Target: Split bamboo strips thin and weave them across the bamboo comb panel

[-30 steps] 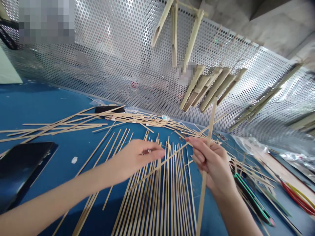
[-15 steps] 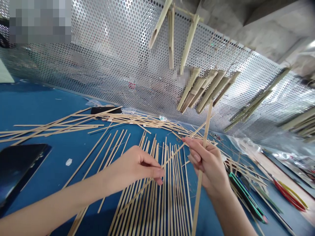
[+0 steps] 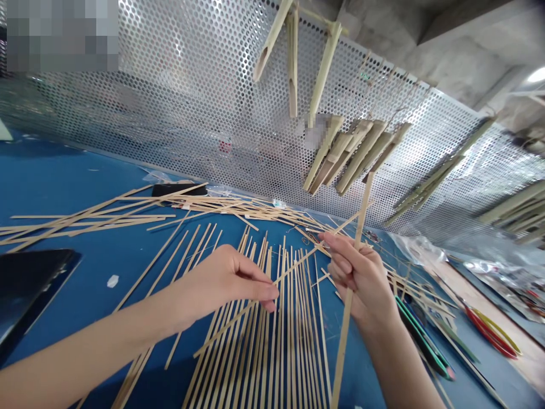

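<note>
Left hand [image 3: 238,278]: thumb and finger pinched on the thin strip; I get the wrist coming in from lower left.
Right hand [image 3: 360,272]: loaded twice, as I read it; fingertips on thin strip, broad strip run through the curled fingers.
Hands: apart, a short stretch of thin strip bridging the gap.
Thin strip [image 3: 298,263]: raised above the row, long axis slanting from lower left up to upper right.
Free ends: lower-left tail sticks out past left hand; upper-right end passes behind broad strip. Right hand sits nearer its end.
Broad strip [image 3: 345,324]: steep, top leaning a bit right; crosses thin strip's line beyond the right fingertips. Contact at crossing: can't tell.
Nearer to broad strip: right, holding it; left well apart.
Row [image 3: 260,358]: many strips side by side on the blue table [image 3: 85,170], below both hands, pointing away from me; thin strip slants across above.
Pile [image 3: 225,203]: loose strips beyond the row.
Tool [image 3: 421,335]: green-black, right of right hand.
</note>
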Demonstrator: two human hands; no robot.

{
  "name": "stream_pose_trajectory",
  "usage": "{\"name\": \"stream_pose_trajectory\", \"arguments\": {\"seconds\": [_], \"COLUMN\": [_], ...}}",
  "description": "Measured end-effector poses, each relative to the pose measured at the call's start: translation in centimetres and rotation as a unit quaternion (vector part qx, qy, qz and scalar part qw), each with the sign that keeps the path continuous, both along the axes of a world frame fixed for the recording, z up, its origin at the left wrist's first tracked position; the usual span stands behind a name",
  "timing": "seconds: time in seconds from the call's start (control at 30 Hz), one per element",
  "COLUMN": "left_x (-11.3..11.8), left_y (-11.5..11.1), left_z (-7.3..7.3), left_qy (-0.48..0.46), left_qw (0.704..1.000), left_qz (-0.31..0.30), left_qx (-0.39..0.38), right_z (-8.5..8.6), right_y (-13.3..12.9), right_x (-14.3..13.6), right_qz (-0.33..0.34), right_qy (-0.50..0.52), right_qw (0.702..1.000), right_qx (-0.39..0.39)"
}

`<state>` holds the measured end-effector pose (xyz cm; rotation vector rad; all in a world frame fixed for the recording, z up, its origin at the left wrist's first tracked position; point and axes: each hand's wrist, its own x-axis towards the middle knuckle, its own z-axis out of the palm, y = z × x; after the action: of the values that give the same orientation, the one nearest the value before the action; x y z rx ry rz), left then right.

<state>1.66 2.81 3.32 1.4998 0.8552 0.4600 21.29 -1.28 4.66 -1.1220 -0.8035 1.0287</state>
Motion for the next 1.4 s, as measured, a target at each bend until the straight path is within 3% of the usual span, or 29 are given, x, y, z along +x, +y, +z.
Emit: {"name": "stream_pose_trajectory", "arguments": {"seconds": [0.27,0.67,1.4], "left_x": [-0.1,-0.1,-0.3], "left_y": [0.0,0.5,1.4], "left_z": [0.1,-0.4,-0.4], "left_qy": [-0.002,-0.004,0.063], "left_qw": [1.0,1.0,0.998], "left_qz": [0.013,0.005,-0.014], "left_qx": [-0.016,-0.026,0.012], "right_z": [-0.1,0.2,1.6], "right_y": [0.2,0.3,2.6], "right_x": [0.0,0.9,9.3], "right_qz": [0.001,-0.082,-0.17], "right_qy": [0.002,0.019,0.069], "right_qw": [1.0,0.995,0.979], "right_qx": [0.01,0.055,0.09]}}
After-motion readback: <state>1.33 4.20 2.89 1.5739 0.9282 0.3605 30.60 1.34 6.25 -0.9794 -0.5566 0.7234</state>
